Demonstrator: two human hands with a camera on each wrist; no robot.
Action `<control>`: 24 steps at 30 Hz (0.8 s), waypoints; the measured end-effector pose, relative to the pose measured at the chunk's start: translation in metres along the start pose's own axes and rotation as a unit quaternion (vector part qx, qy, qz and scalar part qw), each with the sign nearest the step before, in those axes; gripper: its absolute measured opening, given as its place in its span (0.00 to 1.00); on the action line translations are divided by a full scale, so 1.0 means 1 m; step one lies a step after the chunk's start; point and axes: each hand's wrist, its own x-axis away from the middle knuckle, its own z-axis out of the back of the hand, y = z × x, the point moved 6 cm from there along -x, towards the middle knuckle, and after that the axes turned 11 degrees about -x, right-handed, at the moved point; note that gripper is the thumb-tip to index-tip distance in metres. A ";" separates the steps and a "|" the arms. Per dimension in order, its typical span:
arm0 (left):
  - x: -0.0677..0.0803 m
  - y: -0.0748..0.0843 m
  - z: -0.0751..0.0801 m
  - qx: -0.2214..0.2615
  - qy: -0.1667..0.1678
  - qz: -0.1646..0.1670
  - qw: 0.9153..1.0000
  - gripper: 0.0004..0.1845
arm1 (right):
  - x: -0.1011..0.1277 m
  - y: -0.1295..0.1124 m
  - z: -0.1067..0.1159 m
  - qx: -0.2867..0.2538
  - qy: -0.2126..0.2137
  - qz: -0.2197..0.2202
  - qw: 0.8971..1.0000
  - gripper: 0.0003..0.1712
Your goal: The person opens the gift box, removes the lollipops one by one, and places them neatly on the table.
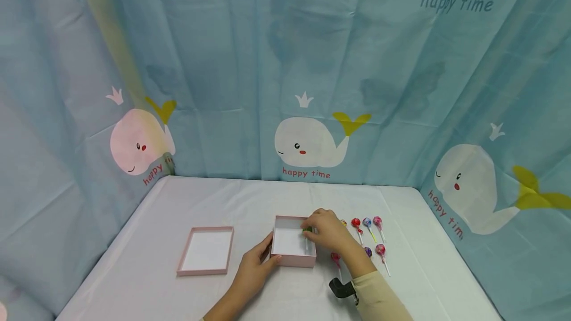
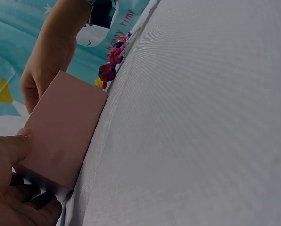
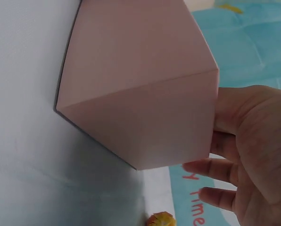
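A pink open box point(image 1: 292, 260) with a white inside stands on the white table. My left hand point(image 1: 253, 269) grips its front left corner, thumb on the front wall and fingers along the left side. In the left wrist view, that thumb lies on the pink wall of the box point(image 2: 70, 127). My right hand point(image 1: 327, 230) reaches over the right wall and pinches a green lollipop point(image 1: 308, 230) inside the box, its pale stick pointing toward me. The right wrist view has the right hand point(image 3: 263, 146) at the box's rim point(image 3: 217, 70); the lollipop is hidden there.
Left of the box lies a pink-edged lid point(image 1: 207, 251), white inside facing up. Several wrapped lollipops lie to the right, among them a red one point(image 1: 355, 222), a blue one point(image 1: 367, 222) and a pink one point(image 1: 380, 249); the right forearm partly covers others. A whale-print curtain point(image 1: 223, 137) surrounds the table.
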 end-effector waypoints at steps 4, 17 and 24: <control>0.000 0.001 0.001 0.005 -0.001 0.001 1.000 0.42 | -0.002 0.000 -0.005 -0.033 -0.014 -0.024 0.999 0.10; -0.001 0.001 0.003 -0.002 0.005 -0.007 1.000 0.43 | -0.003 -0.004 -0.005 -0.041 0.001 -0.026 0.999 0.11; 0.000 0.000 0.001 0.008 0.000 -0.003 1.000 0.43 | -0.002 -0.003 -0.002 -0.013 0.035 -0.029 0.999 0.08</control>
